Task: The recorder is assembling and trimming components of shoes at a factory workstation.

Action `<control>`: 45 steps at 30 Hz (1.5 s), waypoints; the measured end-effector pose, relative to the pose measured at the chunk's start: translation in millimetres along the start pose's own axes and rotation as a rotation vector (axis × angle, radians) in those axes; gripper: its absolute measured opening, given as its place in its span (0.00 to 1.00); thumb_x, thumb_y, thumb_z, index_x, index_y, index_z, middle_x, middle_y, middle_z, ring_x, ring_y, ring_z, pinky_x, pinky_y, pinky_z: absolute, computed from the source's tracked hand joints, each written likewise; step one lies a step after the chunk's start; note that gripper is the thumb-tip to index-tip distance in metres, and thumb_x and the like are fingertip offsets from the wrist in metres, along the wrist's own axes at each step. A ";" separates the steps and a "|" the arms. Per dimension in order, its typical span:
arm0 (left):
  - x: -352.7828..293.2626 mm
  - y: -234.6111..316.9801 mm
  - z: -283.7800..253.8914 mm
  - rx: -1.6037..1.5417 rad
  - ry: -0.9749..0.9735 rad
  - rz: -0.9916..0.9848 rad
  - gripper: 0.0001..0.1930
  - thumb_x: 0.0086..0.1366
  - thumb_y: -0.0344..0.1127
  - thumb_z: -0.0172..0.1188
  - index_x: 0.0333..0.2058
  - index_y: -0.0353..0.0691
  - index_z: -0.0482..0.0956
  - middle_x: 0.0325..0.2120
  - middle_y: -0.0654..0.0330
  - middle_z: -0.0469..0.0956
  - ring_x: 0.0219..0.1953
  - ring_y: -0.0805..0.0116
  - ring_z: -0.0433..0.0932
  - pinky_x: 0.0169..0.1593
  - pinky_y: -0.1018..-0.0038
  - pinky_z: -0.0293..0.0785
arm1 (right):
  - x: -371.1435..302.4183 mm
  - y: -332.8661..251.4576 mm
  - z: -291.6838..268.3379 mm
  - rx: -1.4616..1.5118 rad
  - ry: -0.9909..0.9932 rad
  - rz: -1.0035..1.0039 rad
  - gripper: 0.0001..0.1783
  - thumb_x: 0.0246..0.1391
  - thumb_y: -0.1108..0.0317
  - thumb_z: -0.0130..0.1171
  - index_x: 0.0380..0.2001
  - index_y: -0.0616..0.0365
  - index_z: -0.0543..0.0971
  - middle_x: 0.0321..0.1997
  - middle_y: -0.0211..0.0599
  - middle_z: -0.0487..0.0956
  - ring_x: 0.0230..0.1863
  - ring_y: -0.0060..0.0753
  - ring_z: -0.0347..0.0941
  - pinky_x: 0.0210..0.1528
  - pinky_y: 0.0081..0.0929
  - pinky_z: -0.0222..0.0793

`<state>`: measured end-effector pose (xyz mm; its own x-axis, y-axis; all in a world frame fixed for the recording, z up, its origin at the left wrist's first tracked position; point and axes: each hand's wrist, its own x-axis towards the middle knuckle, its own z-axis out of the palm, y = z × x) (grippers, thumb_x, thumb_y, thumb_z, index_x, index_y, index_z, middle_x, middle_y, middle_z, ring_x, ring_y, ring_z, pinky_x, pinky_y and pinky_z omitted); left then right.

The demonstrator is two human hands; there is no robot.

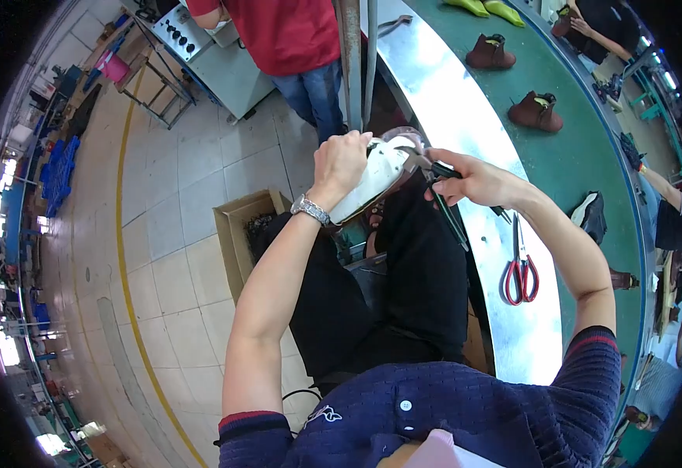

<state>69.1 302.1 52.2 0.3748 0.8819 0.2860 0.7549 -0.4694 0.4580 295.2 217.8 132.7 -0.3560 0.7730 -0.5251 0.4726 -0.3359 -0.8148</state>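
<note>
Closed around the near-left side of a shoe [373, 181] is my left hand [339, 170]. The shoe has a white underside facing up and a clear, film-like edge at its far end. My right hand [477, 179] is wrapped around a pair of pliers [451, 217] with black handles. The pliers' jaws meet the shoe's right edge; whether they grip its material is too small to tell. The shoe is held above my lap, beside the metal ledge. Red-handled scissors [521, 274] lie on the ledge, nearer to me than my right hand.
A shiny metal ledge [450, 93] runs along a green conveyor belt [547, 160] carrying brown boots [536, 111] and a black-and-white shoe [590, 217]. A cardboard box [235, 253] stands left of my legs. Ahead, a person in a red shirt [294, 35] stands past a metal post [351, 70].
</note>
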 end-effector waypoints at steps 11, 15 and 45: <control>-83.0 44.1 -5.9 -0.036 -0.057 0.059 0.42 0.40 0.29 0.75 0.56 0.25 0.64 0.51 0.42 0.71 0.55 0.46 0.69 0.60 0.60 0.64 | -1.8 -17.0 18.9 -0.110 -0.113 0.132 0.35 0.65 0.68 0.48 0.70 0.53 0.46 0.32 0.34 0.75 0.31 0.23 0.75 0.34 0.25 0.74; -90.4 41.4 -6.0 -0.096 0.003 0.148 0.40 0.42 0.29 0.74 0.55 0.26 0.66 0.51 0.43 0.72 0.55 0.47 0.69 0.60 0.61 0.64 | -19.6 13.1 45.8 -0.340 0.143 -0.100 0.30 0.66 0.67 0.48 0.67 0.58 0.54 0.19 0.37 0.73 0.18 0.28 0.73 0.27 0.27 0.72; -97.4 27.6 17.5 0.237 0.183 0.347 0.34 0.52 0.38 0.65 0.54 0.21 0.68 0.55 0.37 0.68 0.58 0.43 0.68 0.62 0.57 0.62 | 15.9 16.9 41.6 -0.613 0.450 -0.130 0.32 0.60 0.67 0.53 0.66 0.55 0.57 0.28 0.59 0.79 0.26 0.61 0.76 0.34 0.47 0.70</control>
<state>62.8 204.0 22.2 0.5422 0.6417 0.5424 0.7115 -0.6940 0.1099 264.0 202.1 100.3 -0.1392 0.9743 -0.1772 0.8582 0.0294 -0.5125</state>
